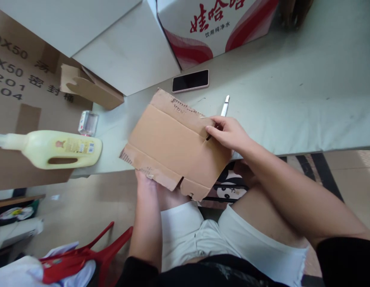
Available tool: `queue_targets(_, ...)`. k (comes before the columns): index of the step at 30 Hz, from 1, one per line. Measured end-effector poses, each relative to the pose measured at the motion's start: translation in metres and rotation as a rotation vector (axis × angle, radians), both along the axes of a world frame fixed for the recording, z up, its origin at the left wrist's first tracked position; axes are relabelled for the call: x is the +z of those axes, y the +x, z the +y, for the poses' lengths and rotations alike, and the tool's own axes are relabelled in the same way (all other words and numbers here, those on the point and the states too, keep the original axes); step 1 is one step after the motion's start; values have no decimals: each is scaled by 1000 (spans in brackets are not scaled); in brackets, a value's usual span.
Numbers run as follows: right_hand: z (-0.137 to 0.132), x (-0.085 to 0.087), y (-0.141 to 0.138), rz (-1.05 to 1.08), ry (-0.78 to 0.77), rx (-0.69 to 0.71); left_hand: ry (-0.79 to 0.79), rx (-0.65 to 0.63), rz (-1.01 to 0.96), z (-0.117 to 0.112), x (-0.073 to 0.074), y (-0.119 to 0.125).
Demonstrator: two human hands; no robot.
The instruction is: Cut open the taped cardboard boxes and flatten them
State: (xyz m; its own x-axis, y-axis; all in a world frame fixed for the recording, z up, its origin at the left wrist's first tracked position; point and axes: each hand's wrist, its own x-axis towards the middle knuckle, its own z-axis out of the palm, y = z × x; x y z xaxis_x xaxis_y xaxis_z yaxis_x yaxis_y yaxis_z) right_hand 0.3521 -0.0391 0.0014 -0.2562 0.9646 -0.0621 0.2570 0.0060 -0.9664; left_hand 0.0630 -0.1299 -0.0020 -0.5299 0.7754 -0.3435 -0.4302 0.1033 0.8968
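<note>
As a flat cardboard sheet (175, 139) tilts over the near edge of a table (295, 103) in the head view, a careless swing could knock the cutter (225, 105) just beyond it. The right hand (228, 131) pinches the sheet's right side, thumb on top; the left hand (146, 181) supports the lower-left edge, fingers hidden, closure impossible to tell.

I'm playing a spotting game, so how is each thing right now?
Cardboard: creased, held by left hand and right hand
Phone: lying flat, screen dark
Cutter: lying down, partly hidden
Small carton: flap open
Yellow bottle: standing or lying, can't tell
Red-and-white box: open or shut, can't tell
</note>
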Motion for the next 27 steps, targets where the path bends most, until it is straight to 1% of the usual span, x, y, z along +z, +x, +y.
queue_targets(2, 2, -4, 2, -23, 92, -115, 26, -47, 13, 0, -1, 3)
queue_targets(4, 5, -10, 4, -12, 191, -222, 53, -64, 31, 1, -1, 3)
queue_targets(6, 9, -17, 7, -2, 213, -296, 102, -51, 70, 3, 1, 1)
queue_targets(7, 11, -19, 7, 11, 175, -317, 127, -48, 91, 4, 2, -1)
queue_targets(9, 12, -21, 6, 56, 18, -294, 168, -56, 131, 7, 5, -3)
queue_targets(11, 11, -18, 4, 120, -128, -166, 188, -69, 155, 9, 8, -4)
queue_targets(13, 8, -12, 1, 212, -205, -13, 208, -60, 172, 10, 11, -2)
queue_targets(15, 5, -5, -1, 319, -242, 65, 228, -46, 179, 13, 15, 1)
queue_targets(16, 4, -2, -2, 363, -260, 64, 233, -44, 176, 15, 17, 3)
queue_targets(18, 3, 1, -2, 416, -277, 4, 231, -65, 150, 20, 20, 8)
queue_targets(22, 8, 2, -1, 448, -234, -134, 215, -131, 71, 34, 24, 18)
queue_targets(25, 10, -2, 0, 446, -189, -184, 187, -75, 54, 52, 21, 22)
queue_targets(27, 11, -4, 1, 429, -159, -218, 163, -44, 56, 69, 17, 24)
